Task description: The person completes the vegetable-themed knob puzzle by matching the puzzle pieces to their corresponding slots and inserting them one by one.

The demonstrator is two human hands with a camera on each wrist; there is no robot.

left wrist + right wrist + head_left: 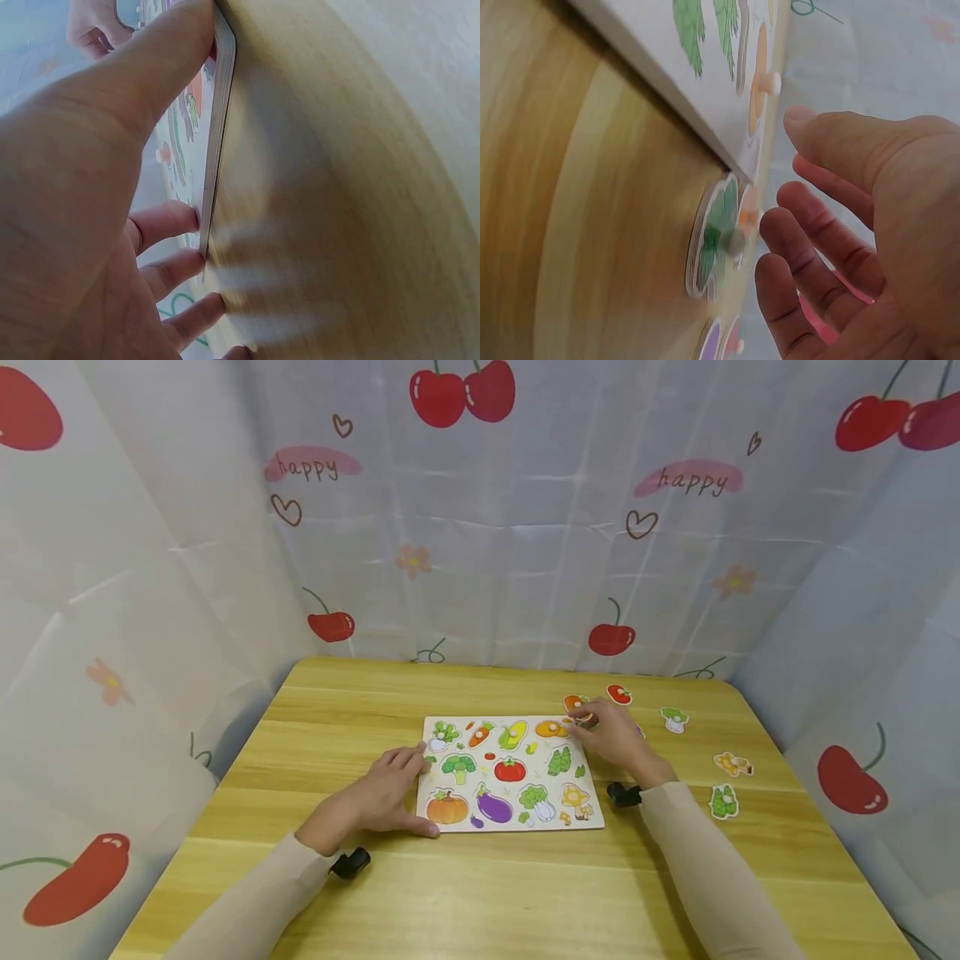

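a flat, white, box-shaped board with bright vegetable pictures lies on the yellow table with wood stripes. the left hand is spread wide at the board's left side. its thumb lies on the near left corner, and at least one of its fingers touches the edge. it has a big gap between thumb and fingers.

the right hand is over the far right corner of the board. its thumb and fingers are apart, a bit bent, and nothing shows between them. the thumb is near a flat, orange, rounded piece with a small round knob on the board; whether they touch, one cannot tell. just beside that corner is a flat, green, leafy-shaped piece with a round knob. a flat, red, tomato-shaped piece lies past the hand, on the table.
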